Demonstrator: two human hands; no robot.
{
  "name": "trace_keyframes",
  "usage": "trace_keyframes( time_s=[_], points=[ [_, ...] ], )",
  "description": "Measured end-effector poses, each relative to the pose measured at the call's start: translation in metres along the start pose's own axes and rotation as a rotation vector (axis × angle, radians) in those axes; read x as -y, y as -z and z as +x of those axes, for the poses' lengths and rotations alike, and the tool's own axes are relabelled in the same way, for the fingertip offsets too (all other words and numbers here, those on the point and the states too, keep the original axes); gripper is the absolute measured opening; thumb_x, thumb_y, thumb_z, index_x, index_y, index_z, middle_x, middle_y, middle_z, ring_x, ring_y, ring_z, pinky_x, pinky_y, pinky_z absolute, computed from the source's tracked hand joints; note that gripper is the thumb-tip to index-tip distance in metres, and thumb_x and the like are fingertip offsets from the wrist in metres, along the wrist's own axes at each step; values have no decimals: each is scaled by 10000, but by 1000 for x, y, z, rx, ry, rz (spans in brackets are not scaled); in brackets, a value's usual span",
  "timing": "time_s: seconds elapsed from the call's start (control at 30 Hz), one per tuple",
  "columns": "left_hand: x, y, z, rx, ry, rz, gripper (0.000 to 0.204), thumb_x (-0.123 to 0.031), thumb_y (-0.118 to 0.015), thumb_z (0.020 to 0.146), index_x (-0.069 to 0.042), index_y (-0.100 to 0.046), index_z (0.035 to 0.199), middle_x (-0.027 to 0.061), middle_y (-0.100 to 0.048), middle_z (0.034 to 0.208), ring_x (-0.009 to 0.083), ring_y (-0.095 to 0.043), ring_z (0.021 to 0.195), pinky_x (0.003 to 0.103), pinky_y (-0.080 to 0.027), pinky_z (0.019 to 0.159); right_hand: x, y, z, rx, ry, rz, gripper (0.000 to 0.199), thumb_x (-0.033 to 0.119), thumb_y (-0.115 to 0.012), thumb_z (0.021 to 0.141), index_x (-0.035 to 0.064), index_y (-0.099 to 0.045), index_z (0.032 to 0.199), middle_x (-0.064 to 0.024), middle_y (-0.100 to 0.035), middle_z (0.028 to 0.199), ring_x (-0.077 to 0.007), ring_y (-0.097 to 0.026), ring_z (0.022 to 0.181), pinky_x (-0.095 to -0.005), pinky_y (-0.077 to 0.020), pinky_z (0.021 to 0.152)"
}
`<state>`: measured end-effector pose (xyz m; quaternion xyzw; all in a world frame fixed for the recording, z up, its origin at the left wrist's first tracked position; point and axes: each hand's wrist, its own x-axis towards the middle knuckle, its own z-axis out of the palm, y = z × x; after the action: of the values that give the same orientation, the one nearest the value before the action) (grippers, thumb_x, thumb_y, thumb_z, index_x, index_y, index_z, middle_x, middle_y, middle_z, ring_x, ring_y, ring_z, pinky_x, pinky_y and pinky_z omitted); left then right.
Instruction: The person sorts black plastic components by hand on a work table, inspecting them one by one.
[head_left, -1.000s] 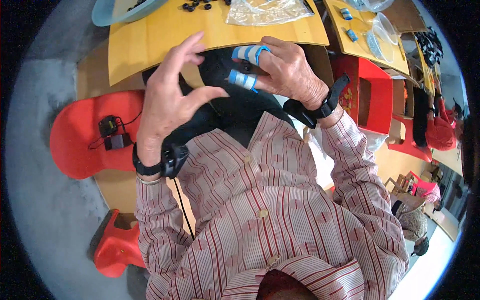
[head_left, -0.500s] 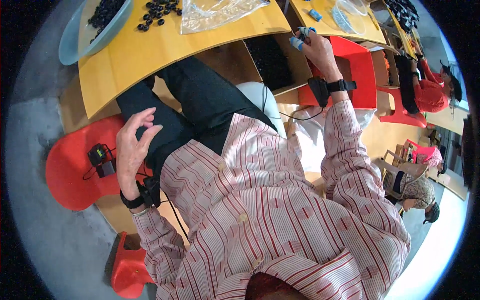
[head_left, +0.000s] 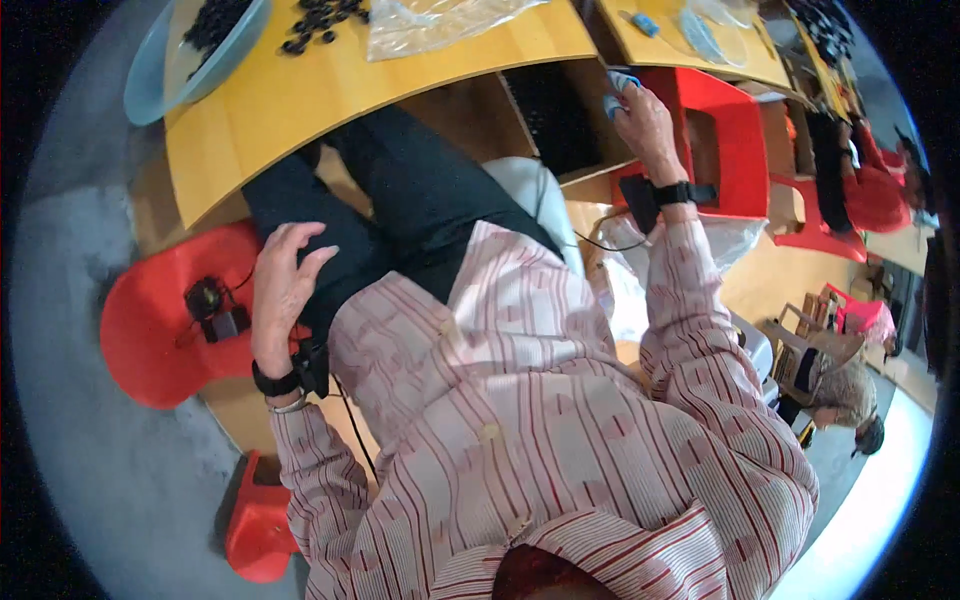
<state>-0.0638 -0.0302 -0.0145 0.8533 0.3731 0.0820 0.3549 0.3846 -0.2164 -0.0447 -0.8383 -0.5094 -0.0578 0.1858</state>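
Observation:
My left hand hovers above the red stool at my left, close to my thigh. Its fingers are loosely bent, with the thumb apart and nothing held. Farther right, my right hand is at the right edge of an open cardboard box of small black parts. Blue wraps cover its thumb and a fingertip. These fingers are curled toward each other; blur hides what lies between them. Both wrists carry black straps with small devices.
On the yellow table are a pale blue basin of black pieces, loose black rings and a clear plastic bag. A red stool holds a small black device. A red chair stands right; co-workers sit beyond.
The whole view has shifted slightly to the right. My right hand has drawn back a little from the table edge toward me. My left hand keeps its pose.

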Motion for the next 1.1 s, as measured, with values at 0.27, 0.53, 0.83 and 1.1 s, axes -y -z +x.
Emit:
trace_keyframes(
  time_s=[0.27, 0.53, 0.83, 1.1],
  points=[
    [29, -19, -22, -135, -115, 245, 220, -63, -674, 721, -32, -603, 928, 135, -539, 906, 342, -510, 903, 411, -435, 795, 140, -17, -17, 251, 469, 336, 373, 212, -703, 766, 63, -600, 1093, -136, -627, 1004, -322, -594, 930, -377, -505, 786],
    [42, -28, -20, -35, -103, 265, 84, -65, -608, 760, -57, -527, 783, 129, -545, 782, 323, -523, 808, 417, -383, 684, 196, -33, -23, 409, 419, 174, 390, 220, -686, 772, 28, -538, 1078, -190, -566, 1008, -356, -562, 939, -436, -493, 796],
    [33, -18, -49, 45, -103, 45, 104, -84, -620, 779, -52, -521, 775, 139, -565, 747, 344, -543, 760, 427, -410, 674, 200, -24, -17, 574, 351, 388, 149, 136, -632, 804, 87, -633, 944, -135, -661, 834, -323, -645, 782, -400, -511, 679],
    [32, -16, -23, 18, -118, -5, 119, -97, -615, 799, -35, -514, 793, 139, -561, 747, 339, -542, 754, 424, -424, 669, 171, -15, -18, 667, 222, 684, 199, 154, -660, 796, 64, -636, 972, -139, -673, 831, -283, -670, 773, -352, -519, 688]
  ],
)
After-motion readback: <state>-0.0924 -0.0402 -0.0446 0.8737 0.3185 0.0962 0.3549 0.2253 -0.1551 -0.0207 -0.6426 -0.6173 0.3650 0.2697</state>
